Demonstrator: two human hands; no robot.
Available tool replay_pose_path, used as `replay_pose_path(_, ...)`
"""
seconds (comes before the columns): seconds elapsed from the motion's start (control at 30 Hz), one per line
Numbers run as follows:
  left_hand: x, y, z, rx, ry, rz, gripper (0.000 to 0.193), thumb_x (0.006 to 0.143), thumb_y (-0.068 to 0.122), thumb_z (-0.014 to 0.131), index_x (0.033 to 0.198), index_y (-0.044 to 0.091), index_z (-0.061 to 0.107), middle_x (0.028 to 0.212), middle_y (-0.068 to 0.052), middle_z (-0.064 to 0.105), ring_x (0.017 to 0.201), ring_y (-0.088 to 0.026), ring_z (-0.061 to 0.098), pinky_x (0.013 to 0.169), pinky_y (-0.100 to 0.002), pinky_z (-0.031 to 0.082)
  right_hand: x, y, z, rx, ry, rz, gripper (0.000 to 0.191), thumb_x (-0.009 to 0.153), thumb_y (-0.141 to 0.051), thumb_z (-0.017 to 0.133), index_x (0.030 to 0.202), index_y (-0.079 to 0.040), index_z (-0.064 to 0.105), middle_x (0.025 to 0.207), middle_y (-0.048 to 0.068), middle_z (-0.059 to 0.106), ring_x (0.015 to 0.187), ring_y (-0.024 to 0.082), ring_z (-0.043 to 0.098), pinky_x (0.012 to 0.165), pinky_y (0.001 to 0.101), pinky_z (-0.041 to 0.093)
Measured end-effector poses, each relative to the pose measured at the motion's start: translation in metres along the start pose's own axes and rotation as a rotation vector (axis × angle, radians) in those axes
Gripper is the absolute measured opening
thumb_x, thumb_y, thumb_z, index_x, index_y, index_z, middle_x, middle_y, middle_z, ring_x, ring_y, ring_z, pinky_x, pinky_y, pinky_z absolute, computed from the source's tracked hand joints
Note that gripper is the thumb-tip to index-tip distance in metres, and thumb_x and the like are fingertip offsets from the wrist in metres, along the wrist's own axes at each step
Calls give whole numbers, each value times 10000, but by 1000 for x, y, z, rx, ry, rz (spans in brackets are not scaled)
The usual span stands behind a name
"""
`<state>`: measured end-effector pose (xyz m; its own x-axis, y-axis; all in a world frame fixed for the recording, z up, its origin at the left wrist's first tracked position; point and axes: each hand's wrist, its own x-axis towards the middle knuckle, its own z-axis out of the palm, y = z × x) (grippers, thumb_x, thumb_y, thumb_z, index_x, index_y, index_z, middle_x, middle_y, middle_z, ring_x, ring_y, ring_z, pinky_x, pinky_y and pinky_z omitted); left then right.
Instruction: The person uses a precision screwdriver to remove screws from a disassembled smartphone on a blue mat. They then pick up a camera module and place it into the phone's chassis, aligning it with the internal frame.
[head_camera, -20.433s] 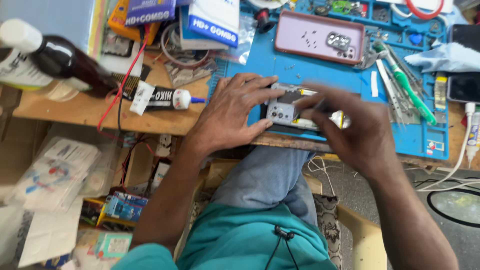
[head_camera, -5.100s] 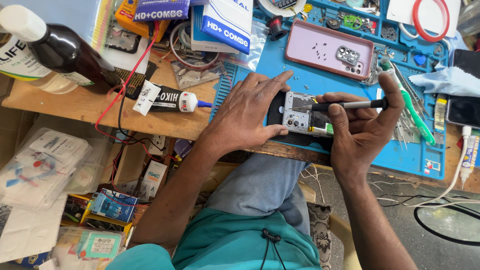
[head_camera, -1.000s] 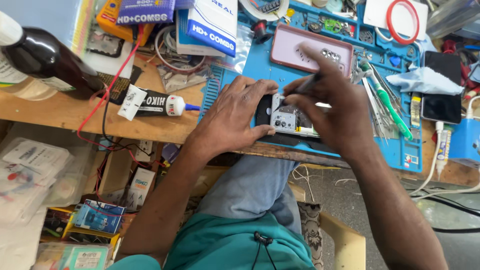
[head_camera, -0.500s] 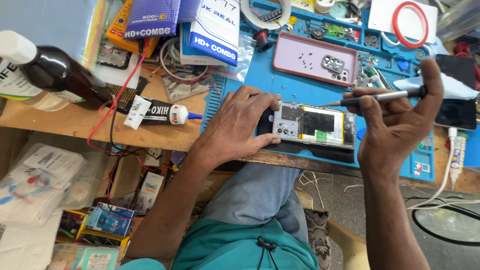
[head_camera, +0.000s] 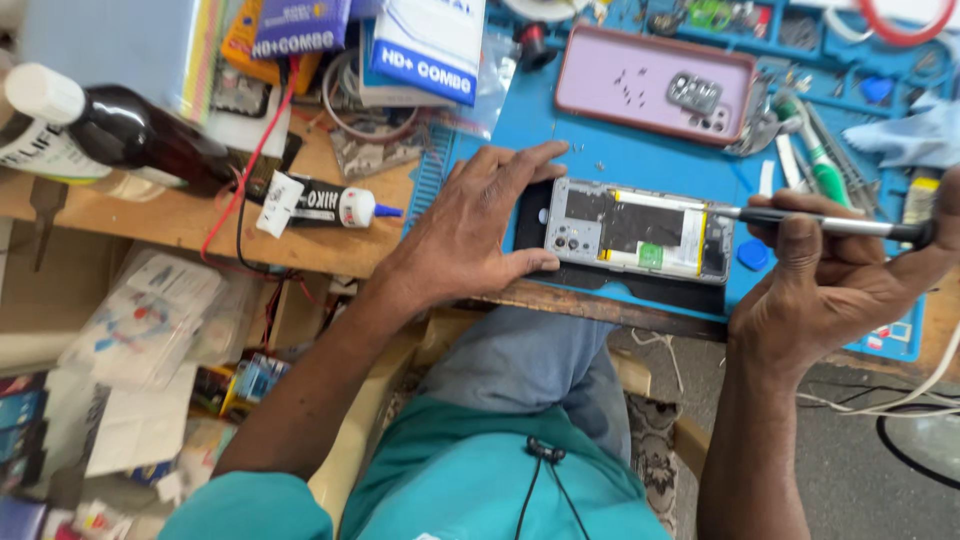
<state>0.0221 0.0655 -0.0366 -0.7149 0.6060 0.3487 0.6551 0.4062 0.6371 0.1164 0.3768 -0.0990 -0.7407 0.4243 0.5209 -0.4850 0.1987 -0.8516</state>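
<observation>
Nearest the viewer, the left hand (head_camera: 470, 230) lay spread and pressed flat on the left end of the opened phone (head_camera: 635, 232) on the blue mat (head_camera: 610, 150), while the right hand (head_camera: 835, 290), which half a second earlier held it higher, had lowered the screwdriver (head_camera: 830, 225), pinched in closed fingers, its tip now at the phone's right edge, at 3 o'clock, suggesting screw work there. Farther off lay a black glue tube (head_camera: 320, 203) with a white label at 9 o'clock, a dark bottle (head_camera: 120, 135) at 10 o'clock, blue-and-white boxes (head_camera: 420, 45) at 11 o'clock and a pink phone back cover (head_camera: 650, 85) at 12 o'clock.

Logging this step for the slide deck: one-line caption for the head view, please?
Left hand steadies an opened phone on a blue mat; right hand holds a screwdriver.
</observation>
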Motion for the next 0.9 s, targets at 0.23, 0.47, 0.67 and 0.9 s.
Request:
replay_pose_path(0.23,14,-2,-1,12,-40,0,1054,719,309,923,1573,102,341,1451,-37,633,1302,-290,512,1136,-469,398,17,19,-10,112,-1,17,802,1162,5,645,1696,-111,57,1110,241,714,955,296,737,907,403,633)
replay_pose_path(0.47,24,-4,1,18,-54,-42,1037,698,307,925,1532,71,356,1414,-37,646,1302,-295,519,1149,-479,391,21,16,-12,41,-39,58,775,1145,-5,630,1679,-111,77,1141,242,715,982,288,752,920,380,645)
replay_pose_path(0.67,20,-13,-4,-28,-61,-28,986,731,272,909,1521,52,360,1410,-78,639,1317,-312,549,1174,-481,425,25,17,-1,45,-39,-7,559,1211,14,666,1584,-43,254,1141,254,703,997,304,757,891,378,688)
replay_pose_path(0.9,12,-19,-13,-67,-66,32,890,778,241,907,1506,60,427,1492,-146,539,1411,-355,505,1222,-485,424,30,15,4,-52,-56,-4,226,1183,10,652,1344,118,536,1121,264,729,994,319,781,876,386,689)
